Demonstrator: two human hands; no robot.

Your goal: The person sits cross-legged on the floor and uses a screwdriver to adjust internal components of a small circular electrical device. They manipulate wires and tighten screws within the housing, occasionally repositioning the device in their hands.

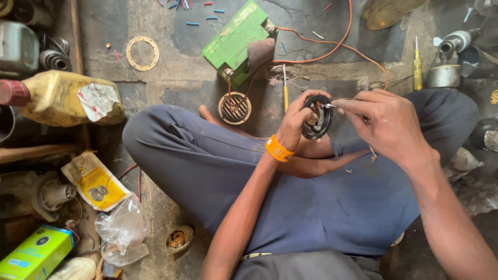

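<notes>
My left hand, with an orange wristband, grips a round black part with copper windings above my crossed legs in blue trousers. My right hand pinches a thin metal tool or wire end whose tip touches the top of the round part. An orange wire runs from near my right hand back to a green battery on the floor ahead of me.
A round grille disc and a yellow-handled screwdriver lie by the battery. A flat ring lies far left, a yellow oil jug at left. Packets and a green box sit lower left. Another screwdriver lies at right.
</notes>
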